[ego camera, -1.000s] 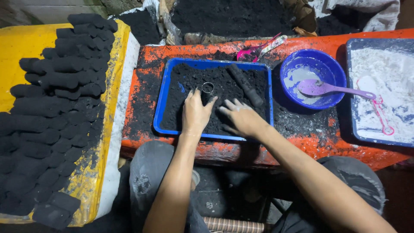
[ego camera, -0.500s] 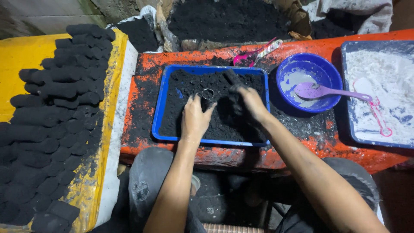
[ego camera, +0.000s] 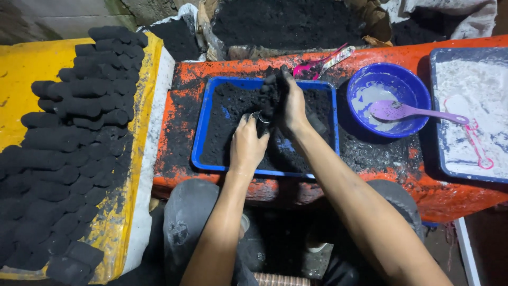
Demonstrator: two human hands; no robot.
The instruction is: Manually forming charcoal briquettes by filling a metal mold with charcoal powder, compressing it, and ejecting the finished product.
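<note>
A blue rectangular tray (ego camera: 203, 135) full of black powder sits on an orange table (ego camera: 180, 106). My left hand (ego camera: 247, 145) rests in the tray, its fingers around a small metal ring mould (ego camera: 261, 117). My right hand (ego camera: 286, 103) is raised just above the mould, cupped around a heap of black powder (ego camera: 271, 90). A dark cylindrical tool (ego camera: 317, 126) lies in the tray, partly hidden behind my right wrist.
Several black briquettes (ego camera: 69, 143) lie in rows on a yellow sheet (ego camera: 21, 69) at the left. A blue bowl (ego camera: 391, 98) with a purple spoon (ego camera: 407, 111) stands right of the tray, then a tray of white powder (ego camera: 471, 111). A sack of black powder (ego camera: 286, 21) is behind.
My right hand has scooped up black powder and lifted it above the ring mould. My left hand has moved forward onto the mould.
</note>
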